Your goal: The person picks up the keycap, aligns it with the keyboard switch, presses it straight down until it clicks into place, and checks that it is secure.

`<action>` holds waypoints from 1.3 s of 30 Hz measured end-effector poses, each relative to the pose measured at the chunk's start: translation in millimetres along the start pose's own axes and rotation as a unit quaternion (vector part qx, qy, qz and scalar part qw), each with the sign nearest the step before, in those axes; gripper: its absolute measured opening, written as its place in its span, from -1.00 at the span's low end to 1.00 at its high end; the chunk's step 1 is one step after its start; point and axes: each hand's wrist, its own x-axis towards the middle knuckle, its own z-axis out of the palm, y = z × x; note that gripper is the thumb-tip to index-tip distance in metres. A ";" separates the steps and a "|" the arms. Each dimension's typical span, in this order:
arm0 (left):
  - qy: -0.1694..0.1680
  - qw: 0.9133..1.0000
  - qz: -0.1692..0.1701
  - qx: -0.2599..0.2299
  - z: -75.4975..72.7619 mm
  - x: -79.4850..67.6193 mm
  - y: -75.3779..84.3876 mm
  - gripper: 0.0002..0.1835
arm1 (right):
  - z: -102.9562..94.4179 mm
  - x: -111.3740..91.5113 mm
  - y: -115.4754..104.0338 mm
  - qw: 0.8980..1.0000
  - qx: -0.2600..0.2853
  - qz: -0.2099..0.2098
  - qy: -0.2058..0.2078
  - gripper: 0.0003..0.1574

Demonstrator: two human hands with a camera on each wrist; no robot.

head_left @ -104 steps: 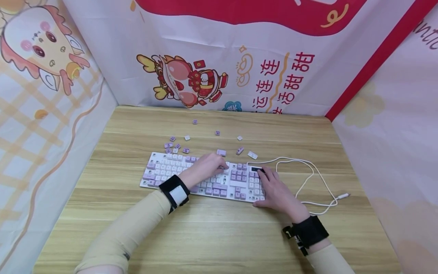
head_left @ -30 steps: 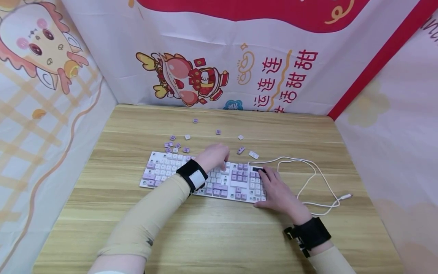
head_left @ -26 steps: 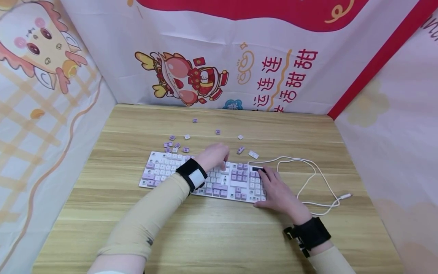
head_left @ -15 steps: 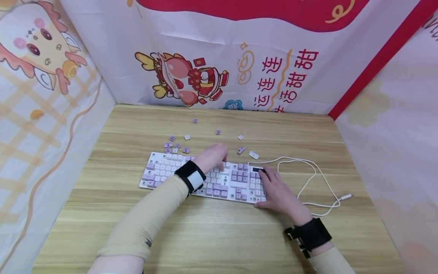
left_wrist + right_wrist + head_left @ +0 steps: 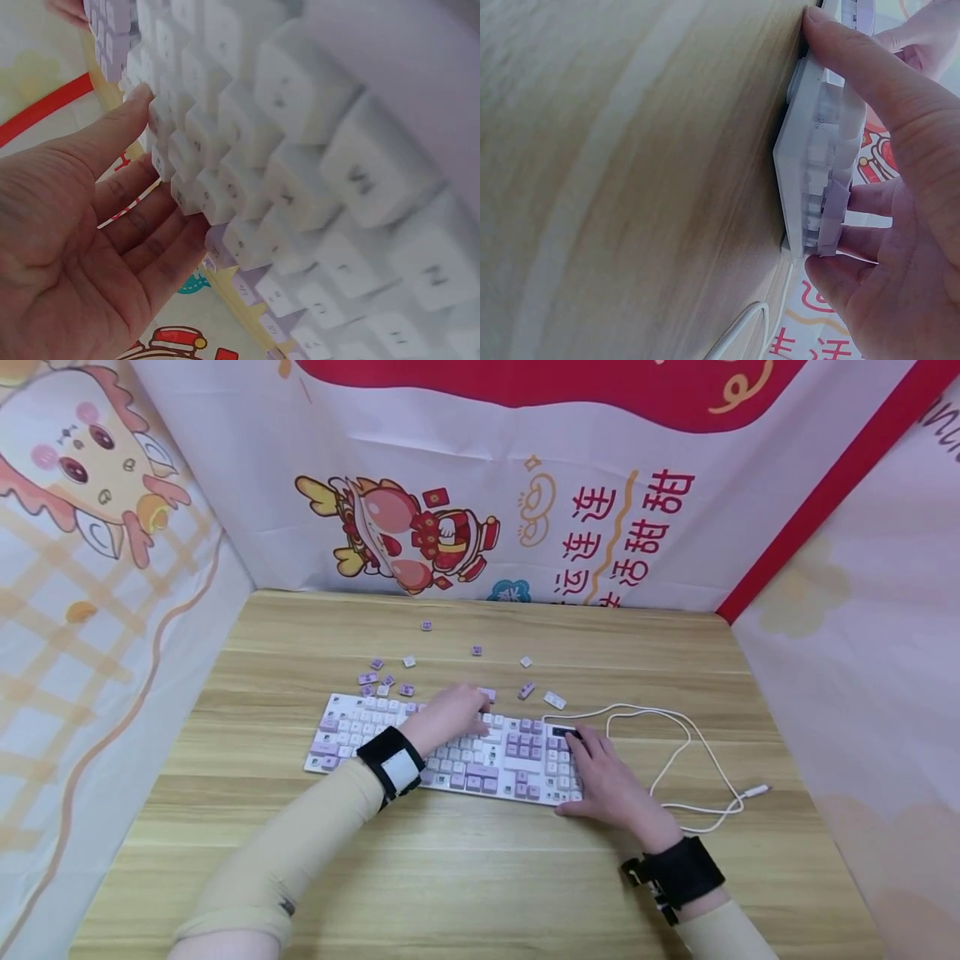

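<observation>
A white and purple keyboard (image 5: 521, 766) lies on the wooden table, some of its key positions bare of caps. Over its upper middle rows reaches my left hand (image 5: 448, 717). In the left wrist view, the left thumb (image 5: 139, 97) touches the keys and the other fingers extend loosely behind them; I see nothing pinched between. My right hand (image 5: 611, 781) grips the keyboard's right end, thumb at the front edge and fingers on the far side, as the right wrist view shows too. Just behind the keyboard, beside the left fingertips, lies a long purple keycap (image 5: 488, 695).
Loose purple and white keycaps lie behind the keyboard, among them a white one (image 5: 555, 700), a purple one (image 5: 527, 690) and a cluster at the left (image 5: 367, 678). A white cable (image 5: 705, 752) loops at the right. Printed cloth walls (image 5: 450, 435) surround the table.
My left hand has drawn back leftward and a little toward me over the last half second, uncovering the long purple keycap behind the keyboard. The right hand has stayed in place.
</observation>
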 end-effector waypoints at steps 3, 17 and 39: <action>0.015 1.000 0.012 0.004 3.0 -5.4 -1.4 -0.58 | -0.9 -0.1 -0.5 1.000 -0.002 -0.002 0.002 0.56; 0.065 0.997 -0.015 -0.048 -9.8 0.2 -18.3 -0.73 | -0.5 -0.2 -1.1 1.000 -0.002 0.000 0.001 0.55; 0.096 0.991 0.009 0.092 6.8 27.2 -7.3 -0.69 | 0.4 -0.7 0.9 1.000 0.000 -0.006 0.009 0.57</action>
